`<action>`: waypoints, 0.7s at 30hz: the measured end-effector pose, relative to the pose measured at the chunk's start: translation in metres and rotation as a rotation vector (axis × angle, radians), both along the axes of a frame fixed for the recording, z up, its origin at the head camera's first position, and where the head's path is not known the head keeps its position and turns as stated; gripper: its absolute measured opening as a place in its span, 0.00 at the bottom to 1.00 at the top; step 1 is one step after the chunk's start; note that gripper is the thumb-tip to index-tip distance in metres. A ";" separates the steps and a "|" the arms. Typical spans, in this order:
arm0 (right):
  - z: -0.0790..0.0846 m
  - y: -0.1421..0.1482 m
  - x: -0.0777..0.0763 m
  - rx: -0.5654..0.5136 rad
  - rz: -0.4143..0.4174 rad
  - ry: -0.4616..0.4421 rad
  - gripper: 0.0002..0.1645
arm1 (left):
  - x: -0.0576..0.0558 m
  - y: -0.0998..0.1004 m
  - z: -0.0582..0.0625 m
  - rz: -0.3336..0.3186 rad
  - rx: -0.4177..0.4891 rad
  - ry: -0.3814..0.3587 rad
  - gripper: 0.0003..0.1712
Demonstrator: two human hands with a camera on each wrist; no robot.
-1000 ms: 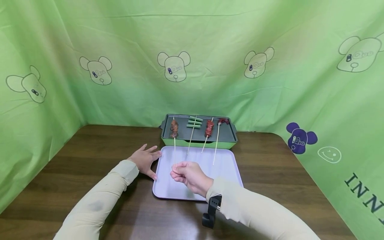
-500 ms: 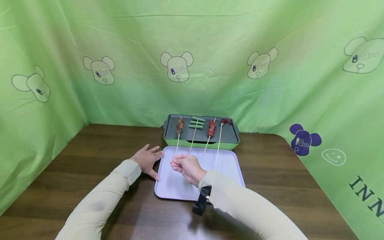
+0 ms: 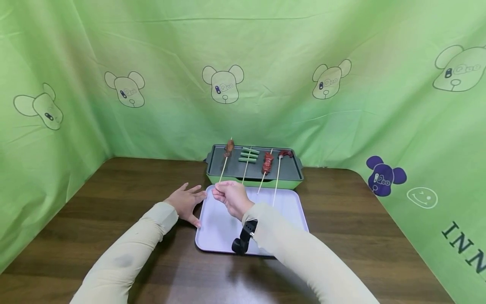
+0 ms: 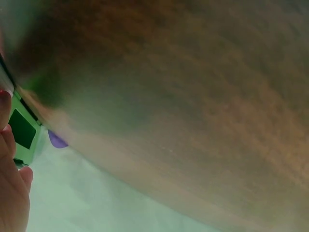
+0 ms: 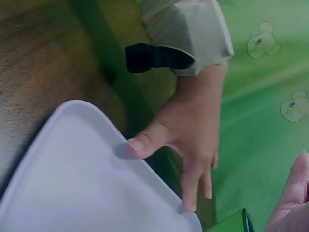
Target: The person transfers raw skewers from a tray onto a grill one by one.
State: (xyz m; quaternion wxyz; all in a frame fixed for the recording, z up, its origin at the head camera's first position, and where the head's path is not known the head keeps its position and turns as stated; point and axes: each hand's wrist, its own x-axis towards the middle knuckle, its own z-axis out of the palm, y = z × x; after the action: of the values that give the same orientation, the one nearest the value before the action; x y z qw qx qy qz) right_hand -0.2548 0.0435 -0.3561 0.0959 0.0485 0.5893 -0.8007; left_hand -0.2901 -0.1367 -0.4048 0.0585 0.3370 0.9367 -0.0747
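My right hand pinches the wooden stick of a brown meat skewer between thumb and fingers. Its meat end is over the left part of the grill, with the tip past the back rim; contact with the plate cannot be told. My left hand has its fingers spread along the left edge of a pale lilac tray. In the right wrist view the left hand's thumb and fingertips touch the tray's rim. A green vegetable skewer, a red meat skewer and a dark red curled skewer lie on the grill.
The grill has a green base and stands directly behind the tray on a brown wooden table. Sticks of the skewers stick out over the tray. A green curtain with printed bear heads closes off the back and sides.
My right hand has moved forward across the tray, carrying the brown meat skewer farther back over the grill. The left hand has stayed at the tray's edge.
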 end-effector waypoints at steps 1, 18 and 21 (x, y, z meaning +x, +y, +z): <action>0.001 0.000 -0.001 0.001 -0.004 0.000 0.07 | 0.001 0.000 0.001 0.003 -0.001 -0.001 0.61; -0.013 -0.004 -0.011 0.055 -0.082 -0.034 0.08 | 0.001 0.000 0.002 0.012 0.008 -0.014 0.61; -0.016 -0.006 -0.011 0.042 -0.083 -0.036 0.06 | 0.000 0.000 0.001 0.022 0.003 -0.023 0.62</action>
State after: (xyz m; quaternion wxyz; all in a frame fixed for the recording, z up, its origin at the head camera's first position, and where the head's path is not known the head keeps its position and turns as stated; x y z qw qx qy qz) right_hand -0.2662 0.0372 -0.3718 0.0722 0.0893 0.6015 -0.7906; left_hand -0.2905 -0.1364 -0.4039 0.0695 0.3276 0.9398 -0.0685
